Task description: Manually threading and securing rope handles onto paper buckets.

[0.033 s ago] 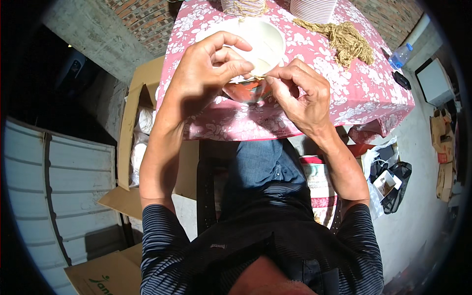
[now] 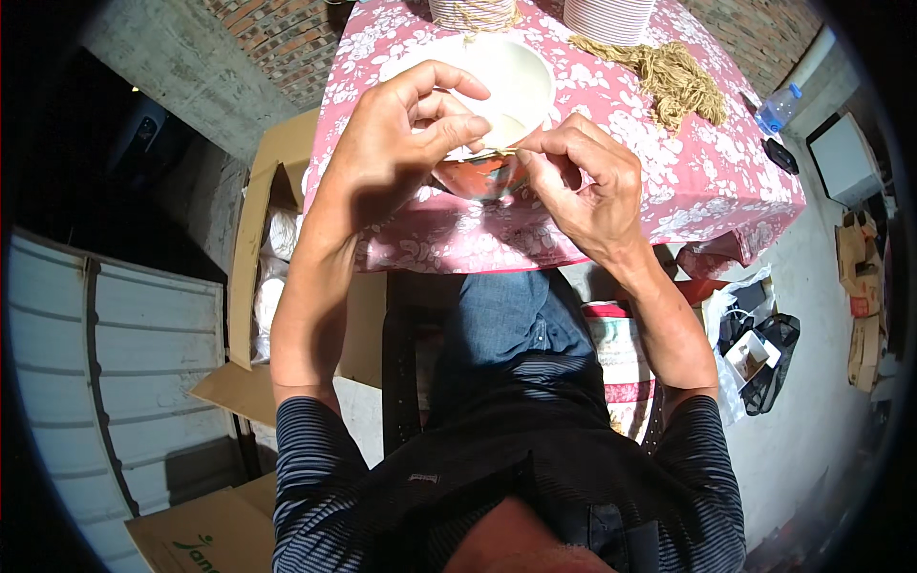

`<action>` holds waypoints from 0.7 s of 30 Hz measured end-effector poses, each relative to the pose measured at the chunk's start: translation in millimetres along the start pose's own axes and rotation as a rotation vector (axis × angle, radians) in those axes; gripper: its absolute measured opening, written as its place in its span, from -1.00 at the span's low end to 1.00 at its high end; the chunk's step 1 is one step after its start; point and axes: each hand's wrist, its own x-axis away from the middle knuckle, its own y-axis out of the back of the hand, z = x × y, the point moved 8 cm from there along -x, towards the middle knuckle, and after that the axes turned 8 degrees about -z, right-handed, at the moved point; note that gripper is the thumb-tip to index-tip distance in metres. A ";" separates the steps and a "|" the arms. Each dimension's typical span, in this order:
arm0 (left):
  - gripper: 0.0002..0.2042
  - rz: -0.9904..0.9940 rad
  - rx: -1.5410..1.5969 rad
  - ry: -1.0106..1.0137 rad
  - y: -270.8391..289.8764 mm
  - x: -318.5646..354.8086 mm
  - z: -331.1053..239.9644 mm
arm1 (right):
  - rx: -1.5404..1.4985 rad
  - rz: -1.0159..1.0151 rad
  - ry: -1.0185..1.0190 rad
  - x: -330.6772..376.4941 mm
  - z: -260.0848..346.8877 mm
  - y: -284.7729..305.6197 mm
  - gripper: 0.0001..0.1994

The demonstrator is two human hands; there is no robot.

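Observation:
A round white-lined tub or bowl (image 2: 531, 81) stands at the table's near edge, its mouth tilted up toward me. Its outer side (image 2: 475, 179) shows orange-red with dark green patches. A short piece of tan twine (image 2: 501, 152) crosses its near rim between my hands. My left hand (image 2: 406, 129) reaches over the bowl, thumb and lower fingers closing by the twine, index finger arched above; the exact contact is partly hidden. To the right, my right hand (image 2: 590, 181) pinches the twine's other end between thumb and index finger, close to the rim.
The table has a pink floral cloth (image 2: 707, 177). Toward the back are a twine-wrapped tub (image 2: 473, 11), a stack of striped white cups (image 2: 608, 19) and a tan yarn bundle (image 2: 676, 84). A plastic bottle (image 2: 778, 110) stands right; an open cardboard box (image 2: 241, 277) sits left.

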 end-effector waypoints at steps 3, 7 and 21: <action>-0.75 0.049 -0.078 -0.038 -0.5 4.2 -3.1 | 0.024 0.032 -0.048 -3.7 -1.0 2.7 -0.94; -0.84 0.062 -0.275 -0.082 -2.3 11.2 -4.4 | 0.071 0.020 -0.044 -10.6 0.8 4.5 -0.98; -0.86 -0.080 -0.704 -0.633 -23.4 22.7 -30.6 | 0.054 0.134 0.078 -19.1 10.5 5.4 -0.96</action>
